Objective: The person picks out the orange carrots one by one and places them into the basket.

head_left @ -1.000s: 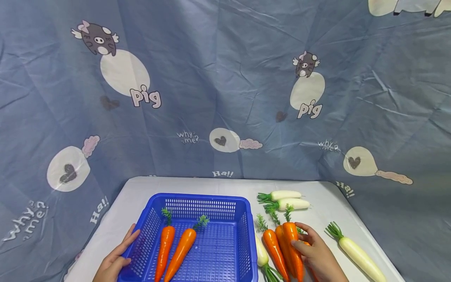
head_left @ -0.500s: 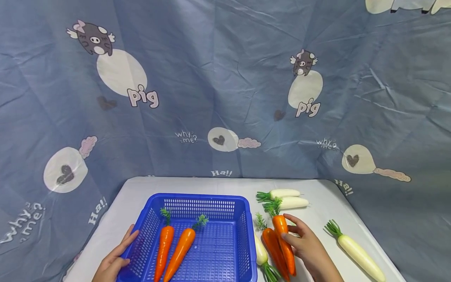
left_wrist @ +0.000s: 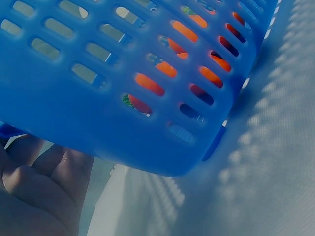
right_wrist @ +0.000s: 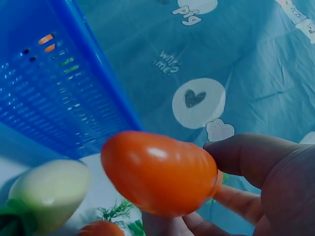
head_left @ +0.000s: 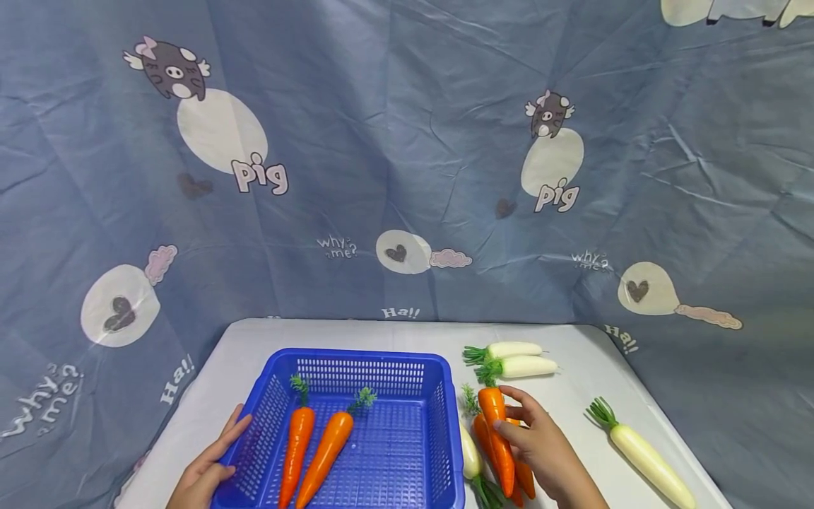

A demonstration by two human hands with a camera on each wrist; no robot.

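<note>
My right hand [head_left: 537,438] pinches an orange carrot [head_left: 497,438] between thumb and fingers, above other carrots [head_left: 524,479] on the table. In the right wrist view, the carrot's thick end [right_wrist: 157,172] fills the middle, gripped from the right. My left hand [head_left: 206,466] rests against the left side of a blue plastic basket [head_left: 375,355], fingers fairly straight. The left wrist view shows that hand [left_wrist: 44,182] at the basket's edge. Two carrots, one [head_left: 297,445] beside the other [head_left: 331,452], lie in the basket with green tops pointing away.
Two white radishes [head_left: 524,366] lie at the table's back right. Another radish [head_left: 649,463] is at the far right, and one more [head_left: 469,452] beside the basket's right wall. A blue patterned cloth [head_left: 407,177] hangs behind the white table [head_left: 572,353].
My right hand lifts the carrot off the pile and carries it left, closer to the basket. My left hand keeps its place on the basket.
</note>
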